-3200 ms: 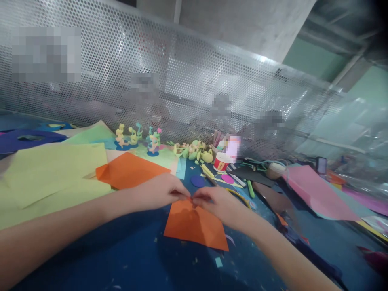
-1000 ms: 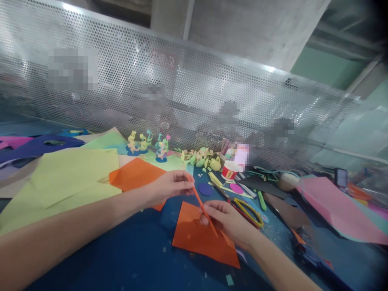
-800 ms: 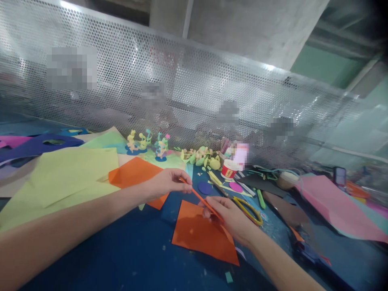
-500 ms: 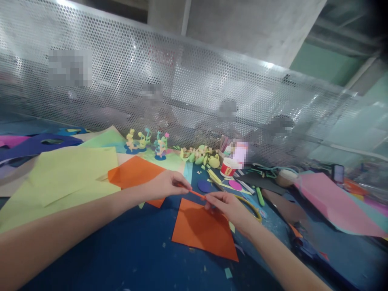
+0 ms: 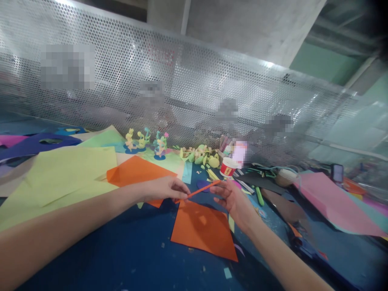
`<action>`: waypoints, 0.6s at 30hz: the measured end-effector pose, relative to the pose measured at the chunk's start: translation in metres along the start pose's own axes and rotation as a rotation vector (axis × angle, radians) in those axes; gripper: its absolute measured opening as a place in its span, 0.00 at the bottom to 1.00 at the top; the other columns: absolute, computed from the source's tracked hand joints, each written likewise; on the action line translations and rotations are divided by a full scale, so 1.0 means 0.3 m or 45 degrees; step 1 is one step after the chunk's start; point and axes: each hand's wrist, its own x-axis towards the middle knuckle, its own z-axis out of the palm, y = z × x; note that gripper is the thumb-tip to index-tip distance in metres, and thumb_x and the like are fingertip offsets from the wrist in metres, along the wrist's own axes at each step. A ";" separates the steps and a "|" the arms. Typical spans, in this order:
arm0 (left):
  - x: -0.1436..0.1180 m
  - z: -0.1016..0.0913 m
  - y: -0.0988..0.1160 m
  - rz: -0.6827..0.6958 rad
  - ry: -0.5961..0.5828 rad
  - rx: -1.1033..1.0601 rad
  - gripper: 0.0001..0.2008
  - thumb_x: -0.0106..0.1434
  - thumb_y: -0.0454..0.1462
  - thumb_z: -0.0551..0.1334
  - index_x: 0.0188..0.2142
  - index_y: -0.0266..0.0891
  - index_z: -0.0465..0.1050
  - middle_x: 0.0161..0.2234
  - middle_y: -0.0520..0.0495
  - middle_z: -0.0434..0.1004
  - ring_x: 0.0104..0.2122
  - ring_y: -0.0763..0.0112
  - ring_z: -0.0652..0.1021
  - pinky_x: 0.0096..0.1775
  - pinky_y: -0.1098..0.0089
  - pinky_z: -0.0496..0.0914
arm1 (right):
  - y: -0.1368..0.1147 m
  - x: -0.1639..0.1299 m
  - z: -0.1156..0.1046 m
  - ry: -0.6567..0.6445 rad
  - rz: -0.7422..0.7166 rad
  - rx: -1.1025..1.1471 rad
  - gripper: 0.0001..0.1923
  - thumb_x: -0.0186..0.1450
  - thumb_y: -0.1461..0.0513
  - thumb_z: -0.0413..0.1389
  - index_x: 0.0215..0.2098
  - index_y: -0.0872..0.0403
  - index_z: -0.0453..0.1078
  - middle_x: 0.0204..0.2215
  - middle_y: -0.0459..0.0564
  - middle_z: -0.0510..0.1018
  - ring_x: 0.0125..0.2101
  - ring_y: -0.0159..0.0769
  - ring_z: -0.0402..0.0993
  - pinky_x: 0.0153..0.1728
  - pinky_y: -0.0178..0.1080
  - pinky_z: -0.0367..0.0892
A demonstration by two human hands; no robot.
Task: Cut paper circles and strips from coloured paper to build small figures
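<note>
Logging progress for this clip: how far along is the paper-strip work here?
Done: a narrow orange strip exists, apart from the orange sheet on the table. In hand: left hand and right hand pinch its ends, held above the sheet. Left: it is still straight, unshaped, unlike the paper figures behind.

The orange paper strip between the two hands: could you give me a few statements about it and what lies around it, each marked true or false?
1. Both hands hold the orange strip. True: left hand at one end, right hand at the other.
2. The strip lies flat on the table. False: it is held above the blue table.
3. An orange sheet lies below the hands. True.
4. The red-and-white cup is in the right hand. False: it stands on the table behind.
</note>
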 end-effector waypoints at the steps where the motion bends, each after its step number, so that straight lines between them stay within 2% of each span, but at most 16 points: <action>1: -0.001 0.002 0.001 -0.001 0.000 -0.009 0.14 0.57 0.44 0.61 0.39 0.39 0.73 0.34 0.48 0.76 0.28 0.76 0.70 0.33 0.74 0.64 | 0.002 0.000 -0.001 0.023 -0.031 -0.018 0.15 0.59 0.52 0.56 0.34 0.55 0.73 0.28 0.50 0.79 0.35 0.34 0.74 0.30 0.31 0.70; 5: -0.005 0.005 0.010 -0.046 0.005 -0.025 0.14 0.55 0.44 0.62 0.38 0.39 0.73 0.33 0.48 0.76 0.26 0.76 0.70 0.32 0.74 0.64 | 0.010 0.001 -0.002 0.054 -0.161 -0.148 0.14 0.55 0.54 0.60 0.34 0.55 0.74 0.27 0.48 0.77 0.34 0.33 0.73 0.27 0.29 0.69; 9: -0.009 0.008 0.024 -0.093 -0.027 -0.070 0.16 0.53 0.45 0.64 0.39 0.39 0.73 0.32 0.49 0.75 0.26 0.75 0.70 0.31 0.73 0.64 | 0.012 -0.001 -0.003 0.057 -0.200 -0.286 0.15 0.53 0.53 0.61 0.33 0.55 0.74 0.27 0.48 0.77 0.32 0.33 0.72 0.28 0.30 0.69; 12: -0.012 0.016 0.034 -0.114 -0.078 -0.123 0.18 0.53 0.46 0.64 0.41 0.40 0.73 0.30 0.49 0.75 0.24 0.75 0.70 0.30 0.73 0.65 | 0.012 -0.005 -0.001 0.009 -0.219 -0.337 0.16 0.54 0.52 0.60 0.34 0.56 0.74 0.27 0.49 0.77 0.32 0.33 0.72 0.27 0.30 0.69; 15: -0.015 0.023 0.039 -0.095 -0.098 -0.148 0.15 0.53 0.45 0.64 0.38 0.40 0.75 0.29 0.49 0.75 0.25 0.75 0.71 0.29 0.74 0.64 | 0.014 -0.006 0.002 -0.050 -0.223 -0.388 0.17 0.56 0.51 0.58 0.34 0.56 0.74 0.27 0.49 0.77 0.33 0.34 0.73 0.28 0.31 0.69; 18: -0.016 0.020 0.039 -0.072 -0.094 -0.151 0.12 0.54 0.43 0.63 0.36 0.40 0.75 0.31 0.49 0.75 0.27 0.74 0.71 0.31 0.74 0.65 | 0.014 0.007 -0.009 0.073 -0.315 -0.586 0.20 0.59 0.48 0.52 0.35 0.56 0.71 0.28 0.51 0.77 0.33 0.36 0.74 0.30 0.35 0.71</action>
